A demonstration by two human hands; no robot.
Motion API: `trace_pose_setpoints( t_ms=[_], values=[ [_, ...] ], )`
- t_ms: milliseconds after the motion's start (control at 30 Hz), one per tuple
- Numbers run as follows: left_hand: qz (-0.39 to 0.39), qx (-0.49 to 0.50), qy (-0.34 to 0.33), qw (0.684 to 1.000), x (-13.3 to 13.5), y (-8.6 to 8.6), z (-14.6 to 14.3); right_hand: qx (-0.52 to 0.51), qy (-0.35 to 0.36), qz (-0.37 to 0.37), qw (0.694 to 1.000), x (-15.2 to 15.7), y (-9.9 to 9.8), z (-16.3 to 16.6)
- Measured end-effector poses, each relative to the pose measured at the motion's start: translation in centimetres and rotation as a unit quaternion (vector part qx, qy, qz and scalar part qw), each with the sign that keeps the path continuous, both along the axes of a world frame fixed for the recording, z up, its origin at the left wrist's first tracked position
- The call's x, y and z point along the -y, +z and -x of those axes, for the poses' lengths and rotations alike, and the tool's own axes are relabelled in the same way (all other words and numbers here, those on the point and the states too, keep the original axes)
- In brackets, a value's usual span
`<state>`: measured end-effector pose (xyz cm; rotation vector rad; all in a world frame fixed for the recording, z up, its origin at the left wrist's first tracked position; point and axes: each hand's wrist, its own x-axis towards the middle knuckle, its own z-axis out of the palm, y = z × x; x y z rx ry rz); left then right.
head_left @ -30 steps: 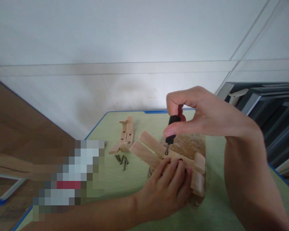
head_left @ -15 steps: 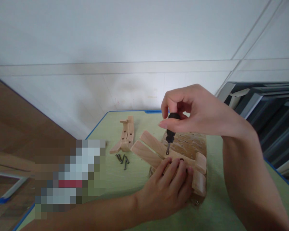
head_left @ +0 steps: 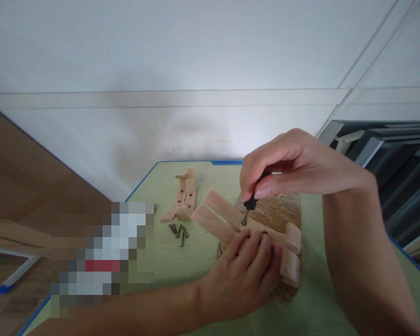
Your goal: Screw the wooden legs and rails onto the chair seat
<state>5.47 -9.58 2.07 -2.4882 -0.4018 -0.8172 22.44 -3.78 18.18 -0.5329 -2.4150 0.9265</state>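
My right hand (head_left: 290, 163) grips the black handle of a small screwdriver (head_left: 251, 204), fingertips closed around it. The screwdriver leans slightly, and its metal shaft meets a hole in a pale wooden bracket (head_left: 226, 210) with two slanted arms and rounded end blocks. My left hand (head_left: 243, 275) lies over the bracket, fingers curled and pressing on its near half, hiding part of it. Beneath the bracket is a brown block wrapped in clear plastic (head_left: 282, 207). Whether a screw sits under the screwdriver tip is too small to make out.
Several dark screws (head_left: 180, 232) lie left of the bracket on the pale green table (head_left: 175, 266). Behind them rests another wooden bracket (head_left: 185, 198) with holes. A pixelated item (head_left: 103, 252) is at the table's left. Dark panels (head_left: 399, 158) lean at the right; a white wall (head_left: 196, 126) stands behind.
My right hand has shifted a little rightward and rolled, its fingers now lower over the handle. The screwdriver leans more to the right at its top. My left hand stays in place.
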Motion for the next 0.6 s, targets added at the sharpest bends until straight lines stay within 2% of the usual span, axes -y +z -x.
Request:
trace_pose_setpoints(
  t_ms=[167,300,467,600],
  values=[
    [0.005,-0.014,0.006,1.000,0.0,-0.1,0.0,0.030,0.045,0.065,0.996,0.1,0.4,-1.5],
    [0.004,-0.022,0.006,1.000,0.1,-0.3,0.1,0.047,0.046,0.096,0.993,0.5,0.6,-2.2],
    [0.010,-0.023,0.015,1.000,0.1,-0.4,0.1,0.056,0.040,0.100,0.993,0.6,0.6,-2.2],
    [0.010,-0.010,0.006,1.000,0.0,-0.4,0.1,0.041,0.019,0.072,0.996,0.6,0.7,-1.8]
  ],
)
